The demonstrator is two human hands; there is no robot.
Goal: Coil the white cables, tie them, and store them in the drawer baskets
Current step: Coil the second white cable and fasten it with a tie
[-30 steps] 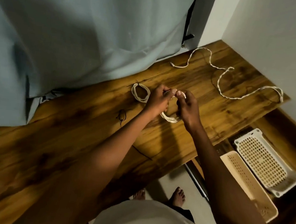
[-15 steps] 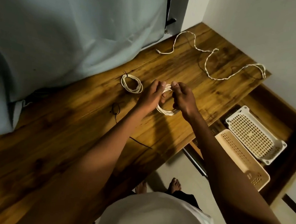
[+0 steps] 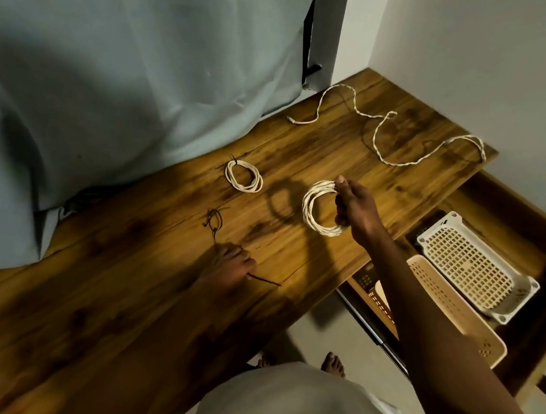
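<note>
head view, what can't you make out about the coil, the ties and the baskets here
- Held coil, head view: the right hand covers its right side, so any tie there is hidden.
- Left hand: blurred and in shadow, so its grip on the dark tie is unclear.
- Beige basket: right forearm and desk edge hide its near end.

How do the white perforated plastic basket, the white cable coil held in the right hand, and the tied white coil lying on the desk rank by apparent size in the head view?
1. White perforated plastic basket
2. Held white cable coil
3. Tied white coil, which lies farther from the camera, so its true rank below the held coil is unsure.
</note>
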